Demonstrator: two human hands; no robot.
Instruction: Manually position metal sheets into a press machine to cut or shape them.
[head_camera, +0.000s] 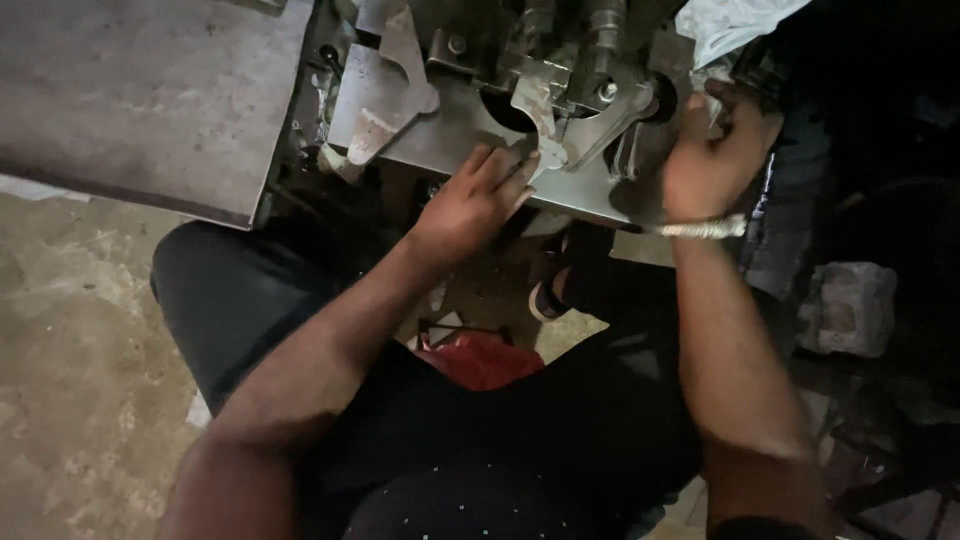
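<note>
Both hands at the underside of a grey metal machine, seen from above a seated person.

The wide, flat grey steel worktop (150, 100) fills the upper left, and joined to its right edge sits the grey metal machine body (470, 110) with bolted plates, levers and round shafts. The left hand (470, 205) lies with fingers stretched flat against the lower edge of the machine's plate, gripping nothing. The right hand (712, 160), a pale bracelet (700, 229) at the wrist, is curled at the machine's right end; what it grips I cannot tell. A steady bracing left hand would probably serve best here. Below lie the rough concrete floor (70, 350), a red cloth (480, 360) and a grey stone block (850, 305).
</note>
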